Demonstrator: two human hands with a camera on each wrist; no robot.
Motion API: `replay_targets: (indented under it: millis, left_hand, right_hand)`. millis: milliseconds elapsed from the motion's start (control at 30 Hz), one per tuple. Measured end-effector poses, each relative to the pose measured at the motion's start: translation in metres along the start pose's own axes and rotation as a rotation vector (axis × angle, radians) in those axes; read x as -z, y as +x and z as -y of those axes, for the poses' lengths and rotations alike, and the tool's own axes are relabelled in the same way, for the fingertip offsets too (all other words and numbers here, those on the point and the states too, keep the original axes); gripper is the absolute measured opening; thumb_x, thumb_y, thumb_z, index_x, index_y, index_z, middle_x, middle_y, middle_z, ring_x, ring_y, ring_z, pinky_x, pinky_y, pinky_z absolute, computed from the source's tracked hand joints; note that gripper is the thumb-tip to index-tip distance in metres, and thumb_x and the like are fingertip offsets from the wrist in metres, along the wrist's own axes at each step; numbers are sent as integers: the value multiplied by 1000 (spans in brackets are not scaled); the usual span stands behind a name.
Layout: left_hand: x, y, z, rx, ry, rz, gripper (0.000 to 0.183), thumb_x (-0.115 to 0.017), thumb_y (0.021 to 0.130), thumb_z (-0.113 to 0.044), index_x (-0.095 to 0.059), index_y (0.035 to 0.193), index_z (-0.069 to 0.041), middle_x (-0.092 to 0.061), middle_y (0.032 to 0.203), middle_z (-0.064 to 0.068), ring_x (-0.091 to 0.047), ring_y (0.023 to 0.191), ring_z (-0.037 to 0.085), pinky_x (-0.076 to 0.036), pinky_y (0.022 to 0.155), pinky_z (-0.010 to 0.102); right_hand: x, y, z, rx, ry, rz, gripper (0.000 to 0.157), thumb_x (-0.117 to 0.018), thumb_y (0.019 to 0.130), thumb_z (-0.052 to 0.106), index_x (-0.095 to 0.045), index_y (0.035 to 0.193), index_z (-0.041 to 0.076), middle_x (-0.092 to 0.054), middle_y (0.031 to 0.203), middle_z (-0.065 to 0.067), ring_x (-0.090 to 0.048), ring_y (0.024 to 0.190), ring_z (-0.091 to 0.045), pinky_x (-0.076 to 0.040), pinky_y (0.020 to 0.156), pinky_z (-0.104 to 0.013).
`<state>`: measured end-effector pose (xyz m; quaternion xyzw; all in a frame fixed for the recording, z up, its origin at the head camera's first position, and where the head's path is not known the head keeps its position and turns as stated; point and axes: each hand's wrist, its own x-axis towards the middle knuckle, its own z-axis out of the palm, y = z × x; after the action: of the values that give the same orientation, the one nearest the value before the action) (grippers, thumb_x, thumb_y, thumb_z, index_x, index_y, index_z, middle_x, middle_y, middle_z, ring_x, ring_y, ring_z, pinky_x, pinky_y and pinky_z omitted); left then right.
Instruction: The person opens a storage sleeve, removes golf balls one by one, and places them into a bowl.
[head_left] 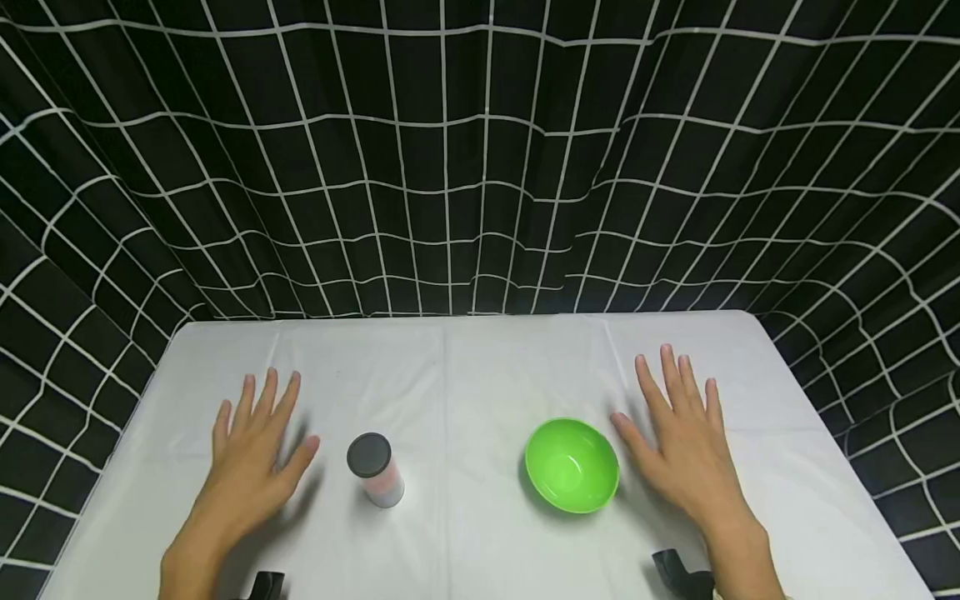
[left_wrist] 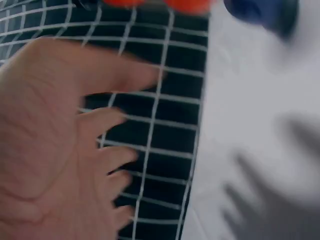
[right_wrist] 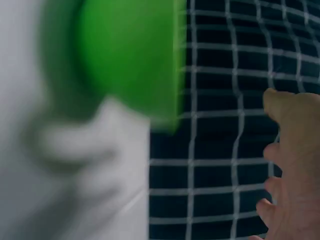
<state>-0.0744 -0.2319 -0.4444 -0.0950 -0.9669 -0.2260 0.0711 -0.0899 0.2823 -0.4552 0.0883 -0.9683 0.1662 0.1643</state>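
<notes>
My left hand is held palm down over the left side of the white-covered table, fingers spread and holding nothing. To its right stands a small cylindrical container with a dark grey lid and a pale pink and whitish body, apart from the thumb. On the other side, my right hand is also spread palm down, with nothing in its grasp. Left of that thumb sits a bright green bowl, its inside bare. The bowl looms blurred in the right wrist view, away from the fingers.
A white cloth covers the table, with a fold line down its middle. Behind and beside it hangs a black curtain with a white grid. Blurred orange-red shapes and a blue one cross the top of the left wrist view.
</notes>
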Motion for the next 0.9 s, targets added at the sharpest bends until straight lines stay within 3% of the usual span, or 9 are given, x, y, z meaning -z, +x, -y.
replay_targets:
  millis: [167, 300, 433, 500, 600, 733, 900]
  left_hand:
    - [-2, -5, -16, -112, -163, 146, 83, -84, 88, -38, -47, 160, -20, -45, 166, 20, -38, 156, 48, -30, 123, 70]
    - [-14, -5, -26, -159, -266, 226, 81, -90, 84, -45, -55, 153, -22, -61, 152, -3, -58, 144, 26, -48, 117, 53]
    - [-31, 4, -34, -180, -379, 275, 65, -89, 85, -42, -61, 142, -28, -69, 127, -22, -65, 123, 4, -52, 111, 32]
    - [-37, 7, -36, -195, -441, 287, 53, -89, 86, -38, -65, 133, -30, -71, 110, -24, -66, 109, 0, -53, 105, 26]
    - [-41, 8, -37, -202, -502, 291, 39, -88, 88, -37, -67, 119, -33, -68, 92, -22, -65, 94, 1, -53, 95, 25]
    - [-41, 6, -35, -156, -535, 293, 38, -89, 85, -42, -69, 116, -35, -72, 100, -22, -67, 99, 1, -55, 97, 27]
    - [-42, 9, -35, -144, -566, 323, 36, -86, 87, -46, -70, 118, -37, -73, 114, -21, -68, 110, 1, -57, 106, 36]
  right_hand:
    - [7, 10, 49, 146, 97, -66, 73, -73, 97, 35, -44, 162, 18, -27, 176, -15, -25, 164, -39, -12, 137, -55]
    - [13, 18, 96, 211, 206, -24, 64, -76, 96, 30, -54, 156, 19, -45, 167, -10, -46, 152, -38, -36, 126, -59]
    - [23, 27, 146, 222, 371, 142, 53, -73, 100, 35, -60, 150, 24, -59, 156, 1, -58, 144, -26, -49, 117, -53]
    - [23, 33, 171, 230, 457, 221, 51, -72, 101, 36, -61, 149, 25, -61, 153, 5, -59, 143, -20, -51, 117, -48]
    - [18, 41, 202, 321, 515, 274, 50, -73, 100, 37, -63, 147, 21, -62, 152, 3, -60, 142, -17, -50, 118, -42]
    - [4, 45, 228, 464, 490, 286, 51, -73, 100, 39, -65, 145, 16, -64, 148, -2, -63, 137, -19, -52, 116, -38]
    - [-9, 39, 233, 452, 438, 344, 51, -77, 97, 41, -67, 141, 18, -68, 137, 3, -67, 125, -13, -57, 106, -32]
